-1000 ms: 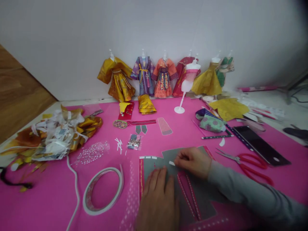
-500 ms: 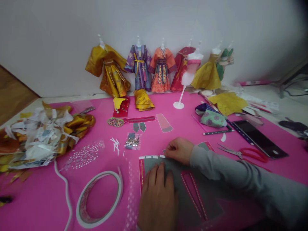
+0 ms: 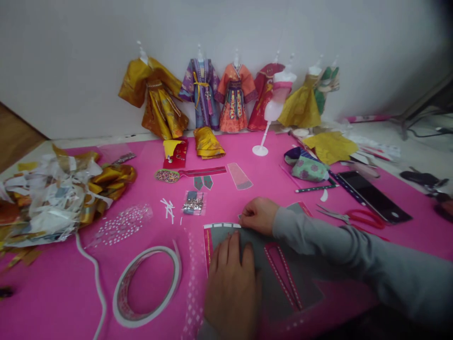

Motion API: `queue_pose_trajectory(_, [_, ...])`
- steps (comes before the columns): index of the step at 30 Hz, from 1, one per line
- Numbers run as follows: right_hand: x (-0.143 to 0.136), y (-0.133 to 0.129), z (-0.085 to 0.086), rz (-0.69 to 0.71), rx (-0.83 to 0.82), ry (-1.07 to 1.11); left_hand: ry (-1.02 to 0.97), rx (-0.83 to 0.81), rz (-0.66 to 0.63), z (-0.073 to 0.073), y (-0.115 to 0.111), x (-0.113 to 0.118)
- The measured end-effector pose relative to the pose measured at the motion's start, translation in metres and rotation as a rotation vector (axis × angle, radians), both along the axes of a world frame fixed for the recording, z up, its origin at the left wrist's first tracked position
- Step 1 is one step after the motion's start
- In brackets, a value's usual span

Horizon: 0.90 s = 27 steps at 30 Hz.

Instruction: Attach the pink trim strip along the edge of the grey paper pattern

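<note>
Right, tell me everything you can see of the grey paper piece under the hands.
The grey paper piece lies flat on the pink mat, matte grey with pink edging and dotted pink strips. Small white tabs line its top edge. The left hand presses flat on it; the right hand pinches at its upper edge.

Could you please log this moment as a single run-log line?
left hand: flat on grey sheet | right hand: fingertips pinched at sheet's top edge | tape roll, scissors lie untouched
</note>
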State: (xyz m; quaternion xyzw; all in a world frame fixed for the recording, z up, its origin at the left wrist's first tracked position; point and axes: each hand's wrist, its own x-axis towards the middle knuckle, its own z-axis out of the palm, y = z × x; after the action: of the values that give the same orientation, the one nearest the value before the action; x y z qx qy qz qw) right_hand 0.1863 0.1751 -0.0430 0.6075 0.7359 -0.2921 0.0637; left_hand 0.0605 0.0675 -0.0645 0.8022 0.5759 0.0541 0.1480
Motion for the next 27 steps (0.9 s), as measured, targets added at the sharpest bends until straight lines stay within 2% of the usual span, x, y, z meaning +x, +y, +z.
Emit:
queue_pose_trajectory(9, [-0.0034, -0.0006, 0.0047, 0.014, -0.026, -0.066, -0.011, 0.037, 0.025, 0.0029, -0.0012, 0.0014])
queue_pose_trajectory(27, [-0.0048, -0.0012, 0.0028, 0.013, -0.021, -0.100, -0.010, -0.022, 0.033, 0.0083, 0.0002, 0.0029])
